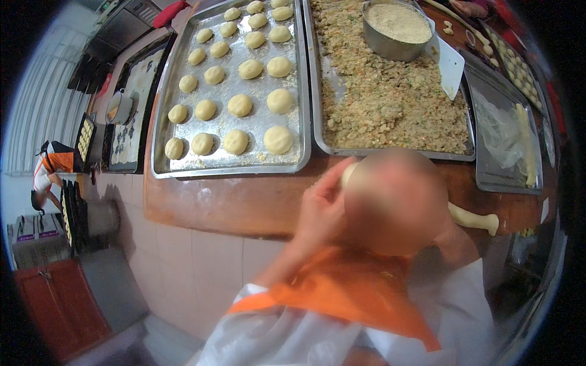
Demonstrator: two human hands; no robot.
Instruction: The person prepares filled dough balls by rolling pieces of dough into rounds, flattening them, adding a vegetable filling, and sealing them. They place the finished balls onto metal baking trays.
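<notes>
A blurred round patch covers much of the work, so I cannot see all of it. The left hand (325,204) is closed with bent fingers, gripping a pale dough piece (348,175) just above the near edge of the table (207,204); only the left end of this piece shows. The right hand (452,236) is almost wholly under the blur — I cannot tell if it is open or closed. A dough roll (477,220) comes out from behind it, its other end hidden.

Beyond lie a tray of dough balls (232,172), cut off at the top, and a filling tray (334,82). On the filling, a pot (390,52) of pale powder partly hides a white scraper (450,68). At the upper right, things are crowded, dark and hard to make out.
</notes>
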